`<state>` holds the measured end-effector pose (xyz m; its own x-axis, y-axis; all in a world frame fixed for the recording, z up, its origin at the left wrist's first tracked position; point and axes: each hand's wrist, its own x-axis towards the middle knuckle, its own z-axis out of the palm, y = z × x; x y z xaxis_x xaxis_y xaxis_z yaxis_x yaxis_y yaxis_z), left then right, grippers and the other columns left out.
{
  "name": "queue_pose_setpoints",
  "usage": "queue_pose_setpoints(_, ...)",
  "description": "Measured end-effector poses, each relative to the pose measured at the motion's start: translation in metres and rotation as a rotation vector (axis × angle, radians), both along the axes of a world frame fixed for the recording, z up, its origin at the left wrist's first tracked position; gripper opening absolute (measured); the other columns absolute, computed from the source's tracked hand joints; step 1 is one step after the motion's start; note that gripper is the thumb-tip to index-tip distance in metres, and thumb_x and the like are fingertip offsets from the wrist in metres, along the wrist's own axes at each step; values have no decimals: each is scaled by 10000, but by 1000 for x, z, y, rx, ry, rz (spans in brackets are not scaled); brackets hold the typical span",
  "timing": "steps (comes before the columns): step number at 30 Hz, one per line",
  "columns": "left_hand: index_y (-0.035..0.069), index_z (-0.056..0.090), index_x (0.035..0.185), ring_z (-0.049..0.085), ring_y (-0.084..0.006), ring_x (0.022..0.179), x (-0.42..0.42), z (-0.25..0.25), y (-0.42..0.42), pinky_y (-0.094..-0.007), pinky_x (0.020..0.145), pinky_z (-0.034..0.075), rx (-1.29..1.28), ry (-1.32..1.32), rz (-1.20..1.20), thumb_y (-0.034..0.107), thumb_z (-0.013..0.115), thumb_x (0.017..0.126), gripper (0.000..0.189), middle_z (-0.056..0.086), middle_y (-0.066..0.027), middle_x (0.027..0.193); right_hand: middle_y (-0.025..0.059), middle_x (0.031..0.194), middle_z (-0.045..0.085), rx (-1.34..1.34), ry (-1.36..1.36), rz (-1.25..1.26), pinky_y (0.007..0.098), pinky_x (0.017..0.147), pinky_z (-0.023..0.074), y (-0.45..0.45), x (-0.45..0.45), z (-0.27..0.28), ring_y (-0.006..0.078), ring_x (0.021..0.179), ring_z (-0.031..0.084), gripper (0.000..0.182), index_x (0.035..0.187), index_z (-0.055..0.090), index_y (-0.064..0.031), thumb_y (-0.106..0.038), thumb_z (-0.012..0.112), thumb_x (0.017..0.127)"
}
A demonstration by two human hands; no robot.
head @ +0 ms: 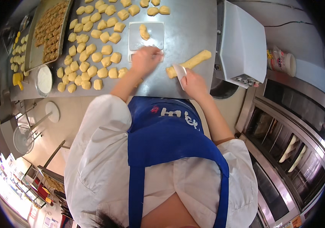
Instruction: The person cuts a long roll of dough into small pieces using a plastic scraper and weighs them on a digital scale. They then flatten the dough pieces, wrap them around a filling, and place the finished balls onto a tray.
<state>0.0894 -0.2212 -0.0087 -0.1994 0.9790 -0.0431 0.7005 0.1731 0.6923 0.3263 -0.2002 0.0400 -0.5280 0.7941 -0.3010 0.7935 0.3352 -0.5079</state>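
My right hand (194, 82) grips a white dough scraper (180, 74), its blade against the near end of a yellow dough log (196, 60). My left hand (146, 59), blurred, is over the near edge of a kitchen scale (146, 36); its fingers are partly curled, and whether they hold anything cannot be told. On the scale's plate lies a small twisted piece of dough (144, 32). Several cut dough pieces (96, 56) are spread in rows to the left of the scale. One more bit of dough shows partly under my left forearm.
The steel table (185, 31) carries a metal tray (61, 48) of brown filling balls at the left, with a bowl of white powder (45, 80) and a yellow scoop (17, 81) near it. A white machine (243, 42) borders the right side; ovens (288, 142) stand at far right.
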Motion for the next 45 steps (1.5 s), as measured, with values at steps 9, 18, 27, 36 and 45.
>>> queue_pose_setpoints(9, 54, 605, 1262, 629, -311, 992, 68, -22, -50, -392, 865, 526, 137, 18, -111, 282, 762, 777, 558, 655, -129, 1102, 248, 919, 673, -82, -95, -15, 511, 765, 521, 7, -23, -24, 427, 868, 656, 232, 995, 595, 17, -169, 526, 874)
queue_pose_setpoints(18, 8, 517, 1367, 631, -237, 992, 45, -19, -60, -384, 823, 539, -472, -977, 153, 219, 696, 832, 602, 607, -101, 1267, 233, 991, 688, -182, 408, -282, 500, 789, 504, -5, 15, -23, 445, 882, 647, 338, 1126, 619, 13, -208, 516, 892)
queue_pose_setpoints(27, 74, 606, 881, 613, -177, 676, 39, -32, -46, -304, 628, 515, -504, -1497, 499, 365, 653, 925, 297, 637, -24, 812, 172, 863, 650, 63, -78, 312, 502, 688, 529, -23, 32, -10, 380, 755, 659, 168, 964, 570, -24, -183, 555, 908)
queue_pose_setpoints(36, 69, 612, 1198, 620, -287, 1110, -23, 21, 70, -380, 903, 510, 316, 559, -77, 350, 758, 802, 506, 673, -130, 1141, 160, 894, 659, 115, -35, 178, 483, 662, 537, -23, 30, 2, 377, 748, 658, 166, 969, 563, -36, -192, 561, 911)
queue_pose_setpoints(45, 91, 490, 1386, 608, -295, 1144, -81, 7, 66, -392, 948, 504, -30, 45, 65, 232, 761, 781, 678, 638, -137, 1227, 144, 916, 658, 109, -12, 27, 478, 657, 528, -24, 41, 9, 378, 751, 650, 182, 1033, 595, -63, -195, 566, 912)
